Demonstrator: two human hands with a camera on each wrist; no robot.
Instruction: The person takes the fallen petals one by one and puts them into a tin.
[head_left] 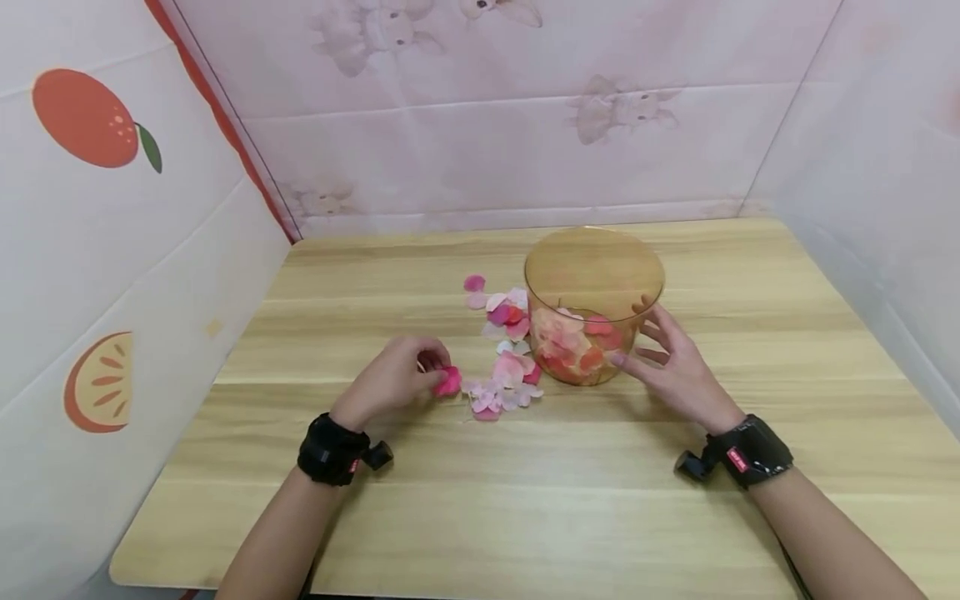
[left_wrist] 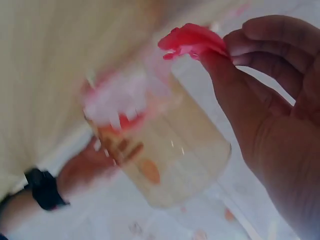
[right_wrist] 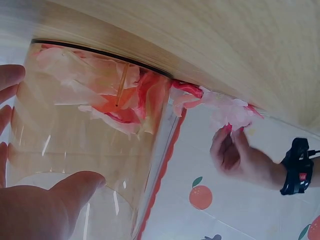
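Fingers [left_wrist: 235,47] of your left hand [head_left: 393,379] are pinched together on one bright pink petal [head_left: 448,381], and you have it just above the table [head_left: 525,500], at the near-left edge of the loose pile. Over on the other side, your right hand [head_left: 675,367] is spread wide, its fingers apart and straight, the tips touching the near-right wall of the amber see-through tub [head_left: 592,304] and steadying it without any real grip; the right wrist view shows your thumb flat against the clear wall.

Moving outward: the scattered petals [head_left: 502,367] lie in a loose trail on the table just left of the tub, pink, white and deep red, running from right beside your left hand up toward the tub's far-left side. Inside the tub there's already a shallow layer of petals, peach, red and pale pink, covering the bottom.

So I'd judge you're partway through: a good share is in, a fair number are still out on the wood, and the one in your fingers hasn't gone in yet.

Writing? Your black wrist straps [head_left: 750,454] carry a small red tag, but it's too small to read.
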